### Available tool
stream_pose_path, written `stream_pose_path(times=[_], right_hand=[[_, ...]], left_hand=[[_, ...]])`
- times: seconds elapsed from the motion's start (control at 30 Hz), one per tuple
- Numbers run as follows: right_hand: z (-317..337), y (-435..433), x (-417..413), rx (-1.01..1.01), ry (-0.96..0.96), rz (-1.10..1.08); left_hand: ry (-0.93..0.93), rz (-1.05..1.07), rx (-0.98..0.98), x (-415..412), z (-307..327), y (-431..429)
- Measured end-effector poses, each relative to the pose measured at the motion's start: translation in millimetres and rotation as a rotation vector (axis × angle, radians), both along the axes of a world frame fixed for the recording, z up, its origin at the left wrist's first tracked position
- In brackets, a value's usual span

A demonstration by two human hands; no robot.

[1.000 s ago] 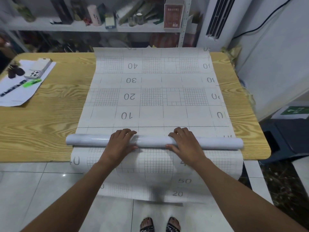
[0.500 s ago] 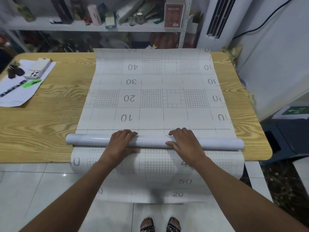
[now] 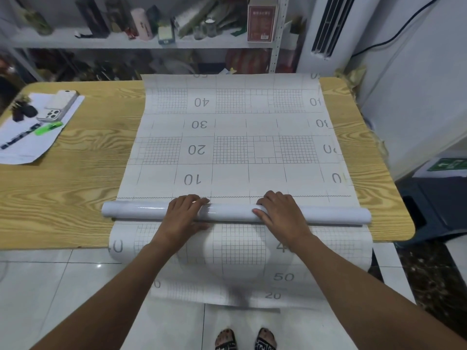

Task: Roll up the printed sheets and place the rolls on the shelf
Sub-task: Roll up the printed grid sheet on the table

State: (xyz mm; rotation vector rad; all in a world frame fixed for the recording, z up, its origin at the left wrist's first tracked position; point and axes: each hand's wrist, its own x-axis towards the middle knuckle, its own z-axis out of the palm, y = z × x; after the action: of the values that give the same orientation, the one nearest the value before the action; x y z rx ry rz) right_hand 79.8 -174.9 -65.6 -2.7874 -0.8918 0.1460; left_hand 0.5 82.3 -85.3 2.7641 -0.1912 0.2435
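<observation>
The roll (image 3: 141, 210) before you looks glossy and smooth, like plastic film, while the flat printed sheet (image 3: 232, 178) is matt paper. Your table (image 3: 63, 188) shows wood grain with a smooth finish; the floor tiles (image 3: 50, 286) shine.

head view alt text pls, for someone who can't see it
Seen from above, a person's left hand and right hand grip a white roll across a gridded printed sheet on a wooden table. A phone lies far left; a cluttered shelf stands behind.
</observation>
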Motion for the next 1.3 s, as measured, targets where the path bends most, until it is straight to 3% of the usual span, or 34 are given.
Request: stream_pose_path(times=[0.37, 0.57, 0.87, 1.17, 1.3], right_hand=[[1.8, 4.7, 0.3, -0.01, -0.012, 0.004], [-1.1, 5.7, -5.1, -0.003, -0.108, 0.018], [-1.5, -1.3, -7.1, -0.001, -0.129, 0.019], [-0.4, -2.9, -6.9, -0.047, -0.135, 0.012], [-1.2, -3.1, -8.1, -0.057, -0.152, -0.019]], left_hand=[[0.043, 0.01, 0.064, 2.8, 1.4, 0.4], [0.0, 0.011, 0.065, 1.6, 2.2, 1.6], [0.101, 0.062, 0.026, -0.3, 6.3, -1.9], [-0.054, -0.036, 0.073, 1.1, 7.3, -1.1], [0.004, 0.013, 0.104, 1.0, 13.6, -3.7]])
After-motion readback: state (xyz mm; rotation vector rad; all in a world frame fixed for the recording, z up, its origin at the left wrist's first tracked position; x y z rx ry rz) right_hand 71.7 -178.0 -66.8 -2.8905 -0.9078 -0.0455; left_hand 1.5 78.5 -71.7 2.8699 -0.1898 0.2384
